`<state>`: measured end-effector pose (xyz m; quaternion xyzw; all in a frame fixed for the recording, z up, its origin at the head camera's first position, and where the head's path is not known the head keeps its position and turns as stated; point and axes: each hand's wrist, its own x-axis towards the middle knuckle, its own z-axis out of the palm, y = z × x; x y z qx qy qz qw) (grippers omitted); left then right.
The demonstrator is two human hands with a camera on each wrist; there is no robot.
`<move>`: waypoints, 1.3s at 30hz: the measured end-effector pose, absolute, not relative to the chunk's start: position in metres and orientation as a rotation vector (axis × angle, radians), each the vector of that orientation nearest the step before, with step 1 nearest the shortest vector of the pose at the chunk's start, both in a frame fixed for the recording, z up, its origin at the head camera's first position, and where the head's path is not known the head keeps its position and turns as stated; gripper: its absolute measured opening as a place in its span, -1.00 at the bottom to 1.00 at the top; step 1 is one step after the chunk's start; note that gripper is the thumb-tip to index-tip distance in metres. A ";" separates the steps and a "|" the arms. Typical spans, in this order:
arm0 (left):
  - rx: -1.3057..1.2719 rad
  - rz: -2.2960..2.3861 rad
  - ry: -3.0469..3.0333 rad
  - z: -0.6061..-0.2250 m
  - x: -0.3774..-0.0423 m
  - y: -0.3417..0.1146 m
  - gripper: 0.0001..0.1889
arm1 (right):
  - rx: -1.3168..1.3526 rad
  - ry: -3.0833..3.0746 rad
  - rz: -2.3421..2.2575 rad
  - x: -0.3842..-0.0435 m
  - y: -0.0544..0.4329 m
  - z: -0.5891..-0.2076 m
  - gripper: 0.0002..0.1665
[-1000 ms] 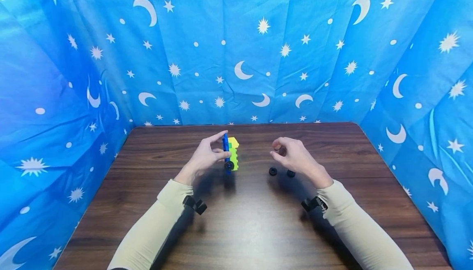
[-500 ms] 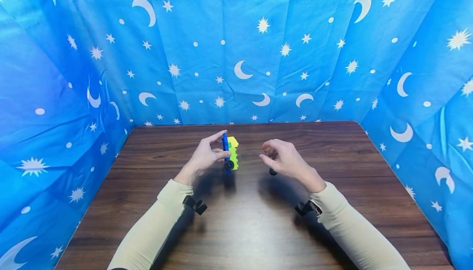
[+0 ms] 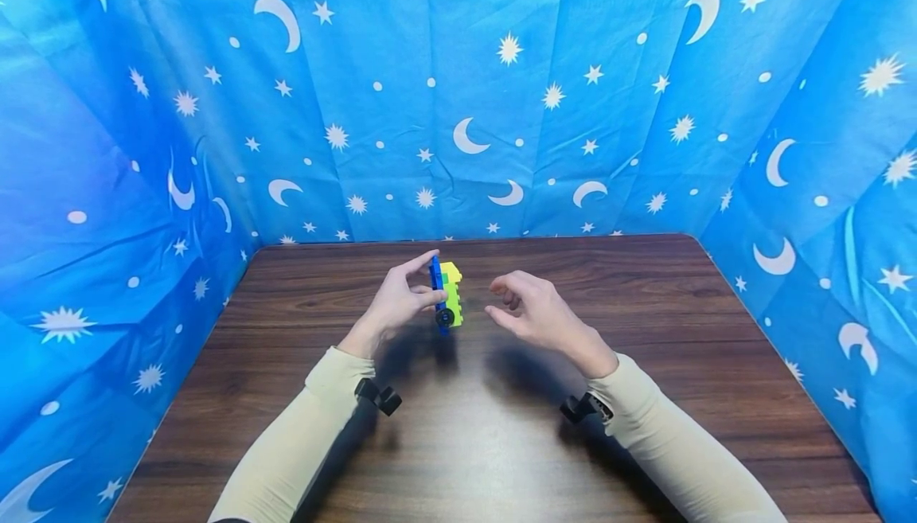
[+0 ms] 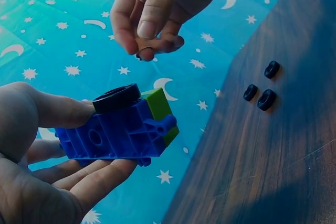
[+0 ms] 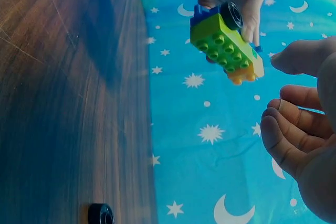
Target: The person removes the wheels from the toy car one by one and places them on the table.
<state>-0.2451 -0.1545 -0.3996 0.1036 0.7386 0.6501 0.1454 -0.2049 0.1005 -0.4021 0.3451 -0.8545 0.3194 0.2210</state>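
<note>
My left hand (image 3: 394, 304) grips a toy brick car (image 3: 452, 304) by its blue base, thumb on one side and fingers on the other. Green bricks (image 5: 223, 45) and a yellow brick (image 5: 245, 73) form its top, and a black wheel (image 4: 116, 98) sits on one side. In the left wrist view the car's blue underside is turned toward the camera. To the right of the car, my right hand (image 3: 546, 318) hovers with bent, loosely parted fingers. Nothing shows between its thumb and fingers in the right wrist view.
Loose black wheels (image 4: 266, 99) lie together on the dark wooden table (image 3: 458, 443); the right hand hides them in the head view. One wheel (image 5: 101, 214) appears low in the right wrist view. A blue curtain (image 3: 401, 109) with moons and stars surrounds the table.
My right hand has moved left toward the car, passing over the loose wheels and covering them, and its thumb and fingers have spread a little. The left hand and the car have barely moved.
</note>
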 end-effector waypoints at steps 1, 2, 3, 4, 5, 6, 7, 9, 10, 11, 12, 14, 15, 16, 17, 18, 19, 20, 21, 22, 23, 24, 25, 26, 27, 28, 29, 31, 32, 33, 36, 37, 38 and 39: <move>0.300 1.876 2.128 -0.400 -0.245 -0.154 -0.19 | 0.957 -2.360 0.885 -0.205 0.099 -0.402 -0.73; 0.300 1.880 2.127 -0.400 -0.245 -0.154 -0.19 | 0.959 -2.358 0.886 -0.205 0.098 -0.401 -0.72; 0.297 1.882 2.128 -0.400 -0.245 -0.154 -0.18 | 0.961 -2.356 0.889 -0.205 0.097 -0.401 -0.72; 0.293 1.884 2.130 -0.399 -0.245 -0.154 -0.18 | 0.961 -2.354 0.889 -0.205 0.095 -0.400 -0.71; 0.289 1.883 2.135 -0.399 -0.245 -0.154 -0.19 | 0.964 -2.349 0.890 -0.205 0.094 -0.400 -0.71; 0.288 1.883 2.139 -0.399 -0.245 -0.154 -0.19 | 0.968 -2.345 0.891 -0.204 0.093 -0.400 -0.70; 0.288 1.881 2.143 -0.399 -0.245 -0.155 -0.19 | 0.975 -2.340 0.895 -0.204 0.091 -0.399 -0.70; 0.283 1.878 2.147 -0.399 -0.245 -0.155 -0.19 | 0.989 -2.333 0.903 -0.203 0.088 -0.399 -0.69; 0.283 1.877 2.148 -0.399 -0.245 -0.155 -0.19 | 0.997 -2.330 0.908 -0.203 0.087 -0.398 -0.69; 0.283 1.876 2.149 -0.399 -0.245 -0.155 -0.19 | 1.003 -2.326 0.915 -0.202 0.086 -0.398 -0.69; 0.286 1.875 2.151 -0.399 -0.246 -0.155 -0.19 | 1.009 -2.321 0.920 -0.202 0.084 -0.398 -0.69; 0.285 1.873 2.156 -0.398 -0.246 -0.155 -0.19 | 1.014 -2.308 0.927 -0.201 0.082 -0.398 -0.68; 0.287 1.871 2.160 -0.398 -0.246 -0.156 -0.19 | 1.017 -2.302 0.928 -0.201 0.080 -0.398 -0.68; 0.289 1.869 2.162 -0.398 -0.246 -0.156 -0.19 | 1.019 -2.295 0.926 -0.201 0.079 -0.398 -0.67; 0.289 1.870 2.163 -0.398 -0.246 -0.156 -0.19 | 1.021 -2.290 0.924 -0.201 0.078 -0.398 -0.67; 0.289 1.870 2.163 -0.398 -0.246 -0.156 -0.19 | 1.025 -2.286 0.921 -0.201 0.076 -0.398 -0.66; 0.287 1.872 2.161 -0.397 -0.246 -0.155 -0.19 | 1.029 -2.285 0.919 -0.201 0.075 -0.398 -0.66; 0.288 1.871 2.161 -0.397 -0.246 -0.155 -0.19 | 1.035 -2.286 0.919 -0.200 0.074 -0.398 -0.65; 0.288 1.873 2.157 -0.397 -0.246 -0.155 -0.19 | 1.043 -2.287 0.919 -0.200 0.072 -0.398 -0.65; 0.288 1.873 2.156 -0.397 -0.246 -0.155 -0.19 | 1.049 -2.290 0.920 -0.199 0.071 -0.398 -0.65; 0.286 1.874 2.154 -0.397 -0.246 -0.155 -0.20 | 1.051 -2.294 0.923 -0.198 0.070 -0.398 -0.66; 0.284 1.876 2.153 -0.396 -0.246 -0.154 -0.20 | 1.052 -2.295 0.921 -0.198 0.069 -0.397 -0.66; 0.283 1.877 2.154 -0.396 -0.246 -0.154 -0.20 | 1.052 -2.294 0.920 -0.198 0.068 -0.397 -0.66; 0.281 1.880 2.152 -0.396 -0.245 -0.154 -0.20 | 1.052 -2.291 0.918 -0.197 0.067 -0.397 -0.66; 0.279 1.882 2.153 -0.396 -0.245 -0.154 -0.21 | 1.051 -2.288 0.916 -0.197 0.066 -0.397 -0.66; 0.279 1.884 2.154 -0.396 -0.245 -0.154 -0.21 | 1.048 -2.284 0.913 -0.197 0.065 -0.397 -0.65; 0.276 1.891 2.149 -0.396 -0.245 -0.154 -0.21 | 1.047 -2.278 0.912 -0.197 0.064 -0.398 -0.65; 0.277 1.894 2.152 -0.397 -0.246 -0.154 -0.22 | 1.047 -2.267 0.911 -0.197 0.062 -0.398 -0.64; 0.277 1.896 2.152 -0.397 -0.246 -0.154 -0.22 | 1.047 -2.262 0.914 -0.197 0.061 -0.398 -0.64; 0.280 1.895 2.155 -0.398 -0.246 -0.154 -0.22 | 1.045 -2.260 0.916 -0.197 0.060 -0.398 -0.64; 0.284 1.897 2.156 -0.399 -0.246 -0.154 -0.22 | 1.043 -2.247 0.916 -0.197 0.058 -0.399 -0.64; 0.287 1.899 2.156 -0.399 -0.246 -0.154 -0.22 | 1.042 -2.244 0.913 -0.197 0.058 -0.400 -0.64; 0.287 1.899 2.157 -0.399 -0.246 -0.153 -0.22 | 1.040 -2.243 0.907 -0.197 0.057 -0.400 -0.64; 0.289 1.898 2.159 -0.399 -0.246 -0.154 -0.22 | 1.037 -2.244 0.903 -0.197 0.056 -0.401 -0.64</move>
